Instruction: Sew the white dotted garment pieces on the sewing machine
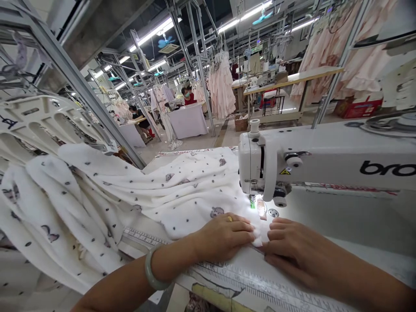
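White fleece fabric (195, 190) printed with small grey animals and dots lies across the sewing machine bed, its right edge under the lit presser foot (252, 202). My left hand (224, 236), with a ring and a pale bangle (153, 268), is closed on the fabric just in front of the foot, fingertips curled down at its edge. Close beside it, my right hand (289, 249) pinches the fabric's near corner, fingers together and the thumb side low. The white sewing machine (325, 151) stands over the work; the needle tip is too small to make out.
A printed ruler strip (234, 273) runs along the table's front edge. More of the fabric drapes at left over a white plastic chair back (39, 117). A metal post (81, 86) slants behind it. Farther off are hanging pink garments (221, 86), a wooden-edged table (292, 82) and people.
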`<state>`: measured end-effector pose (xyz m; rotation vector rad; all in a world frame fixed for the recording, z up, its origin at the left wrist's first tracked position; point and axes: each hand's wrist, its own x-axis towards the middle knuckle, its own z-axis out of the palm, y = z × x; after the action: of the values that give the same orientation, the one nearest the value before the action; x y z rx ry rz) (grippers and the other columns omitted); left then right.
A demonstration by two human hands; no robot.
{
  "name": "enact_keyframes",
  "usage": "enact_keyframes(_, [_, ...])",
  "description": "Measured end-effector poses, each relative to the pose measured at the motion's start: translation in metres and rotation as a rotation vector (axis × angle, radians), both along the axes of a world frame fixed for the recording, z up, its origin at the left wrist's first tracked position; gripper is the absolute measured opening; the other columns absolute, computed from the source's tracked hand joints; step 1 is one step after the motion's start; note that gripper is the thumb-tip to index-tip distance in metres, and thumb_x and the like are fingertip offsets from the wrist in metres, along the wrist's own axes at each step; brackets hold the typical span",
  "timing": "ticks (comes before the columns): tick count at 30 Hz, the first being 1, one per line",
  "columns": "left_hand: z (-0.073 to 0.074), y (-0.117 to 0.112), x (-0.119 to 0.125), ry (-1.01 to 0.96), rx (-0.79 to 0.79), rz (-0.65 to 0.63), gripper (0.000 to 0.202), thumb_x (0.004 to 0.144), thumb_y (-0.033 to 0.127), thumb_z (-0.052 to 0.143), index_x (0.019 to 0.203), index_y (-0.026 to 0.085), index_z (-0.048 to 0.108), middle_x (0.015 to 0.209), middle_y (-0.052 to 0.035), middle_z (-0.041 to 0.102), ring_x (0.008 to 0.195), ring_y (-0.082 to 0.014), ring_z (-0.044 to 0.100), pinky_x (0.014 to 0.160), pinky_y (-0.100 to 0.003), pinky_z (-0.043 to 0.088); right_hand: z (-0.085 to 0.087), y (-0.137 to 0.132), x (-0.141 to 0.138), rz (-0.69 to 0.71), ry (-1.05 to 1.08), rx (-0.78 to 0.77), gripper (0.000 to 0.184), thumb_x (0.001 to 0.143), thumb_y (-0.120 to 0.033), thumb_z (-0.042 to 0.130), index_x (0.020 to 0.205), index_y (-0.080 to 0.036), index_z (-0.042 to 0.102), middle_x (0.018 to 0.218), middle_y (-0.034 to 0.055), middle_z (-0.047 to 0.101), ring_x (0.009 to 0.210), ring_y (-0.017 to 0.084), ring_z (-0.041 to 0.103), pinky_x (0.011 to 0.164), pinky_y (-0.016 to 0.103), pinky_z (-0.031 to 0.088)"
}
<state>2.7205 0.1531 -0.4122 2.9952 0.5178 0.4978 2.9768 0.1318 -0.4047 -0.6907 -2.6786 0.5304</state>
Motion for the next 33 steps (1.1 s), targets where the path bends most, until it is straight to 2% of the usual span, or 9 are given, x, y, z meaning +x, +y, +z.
enact_keyframes(3, [0.002,0.006,0.003,0.025,0.006,0.012,0.023,0.103,0.014,0.049,0.114,0.014,0.069,0.124,-0.009,0.076,0.125,-0.0192,0.067,0.112,-0.033,0.05,-0.005,0.0,0.001,-0.029,-0.005,0.015,0.025,0.108,-0.028,0.048,0.094,-0.023,0.069,0.08,0.002,0.065,0.075,0.019,0.062,0.083,0.039,0.043])
enact_keyframes(8, [0.004,0.023,0.008,0.038,-0.013,0.016,0.021,0.105,0.02,0.049,0.109,0.015,0.069,0.121,-0.0091,0.076,0.121,-0.0203,0.068,0.108,-0.036,0.054,-0.018,0.004,0.005,-0.107,0.042,0.063,0.019,0.107,-0.031,0.053,0.115,-0.026,0.068,0.09,0.0022,0.069,0.085,0.02,0.065,0.091,0.041,0.042])
enact_keyframes(11, [0.003,0.029,0.008,0.018,-0.037,0.011,0.022,0.105,0.023,0.047,0.107,0.015,0.068,0.115,-0.0088,0.077,0.118,-0.0202,0.069,0.106,-0.035,0.054,-0.016,0.006,0.006,-0.099,0.016,0.047,0.02,0.108,-0.034,0.051,0.111,-0.025,0.069,0.086,0.002,0.067,0.082,0.02,0.063,0.094,0.042,0.042])
enact_keyframes(15, [0.005,0.026,0.006,-0.014,0.004,0.017,0.019,0.103,0.027,0.052,0.111,0.017,0.065,0.116,-0.0087,0.075,0.123,-0.021,0.064,0.108,-0.037,0.049,-0.007,0.007,0.004,-0.075,0.002,0.023,0.022,0.108,-0.033,0.05,0.102,-0.023,0.069,0.083,0.0024,0.066,0.08,0.02,0.062,0.088,0.04,0.043])
enact_keyframes(17, [0.007,0.022,0.006,-0.013,0.062,0.021,0.017,0.101,0.027,0.054,0.11,0.017,0.066,0.116,-0.0087,0.075,0.119,-0.0213,0.064,0.102,-0.037,0.049,-0.005,0.006,0.004,-0.063,0.008,0.018,0.023,0.107,-0.032,0.05,0.099,-0.022,0.069,0.082,0.0029,0.066,0.079,0.02,0.061,0.083,0.039,0.043])
enact_keyframes(20, [0.011,0.018,0.005,0.027,0.14,-0.004,0.016,0.101,0.021,0.052,0.106,0.017,0.067,0.111,-0.0059,0.076,0.105,-0.0187,0.066,0.094,-0.037,0.047,-0.006,0.006,0.004,-0.057,-0.01,0.014,0.025,0.108,-0.032,0.048,0.101,-0.023,0.07,0.082,0.0028,0.065,0.08,0.02,0.061,0.086,0.041,0.042])
enact_keyframes(23, [0.01,0.017,0.005,0.067,0.186,-0.018,0.02,0.102,0.015,0.048,0.109,0.018,0.067,0.108,-0.0031,0.077,0.098,-0.0171,0.066,0.091,-0.036,0.046,-0.008,0.005,0.005,-0.065,-0.03,0.001,0.025,0.109,-0.032,0.046,0.104,-0.024,0.07,0.084,0.0023,0.065,0.082,0.021,0.061,0.092,0.043,0.041])
enact_keyframes(28, [0.006,0.017,0.005,0.061,0.209,0.059,0.023,0.103,0.013,0.047,0.113,0.018,0.067,0.112,-0.005,0.077,0.105,-0.0178,0.067,0.093,-0.035,0.046,-0.008,0.006,0.004,-0.058,-0.047,0.012,0.026,0.11,-0.033,0.044,0.103,-0.024,0.068,0.083,0.0024,0.062,0.081,0.021,0.058,0.087,0.042,0.04])
enact_keyframes(33, [0.006,0.016,0.005,0.092,0.252,0.03,0.024,0.105,0.014,0.046,0.115,0.016,0.068,0.116,-0.0077,0.075,0.106,-0.019,0.066,0.095,-0.035,0.046,-0.004,0.008,0.005,-0.009,-0.063,0.001,0.026,0.11,-0.032,0.045,0.099,-0.024,0.067,0.082,0.0022,0.061,0.081,0.021,0.056,0.077,0.038,0.037])
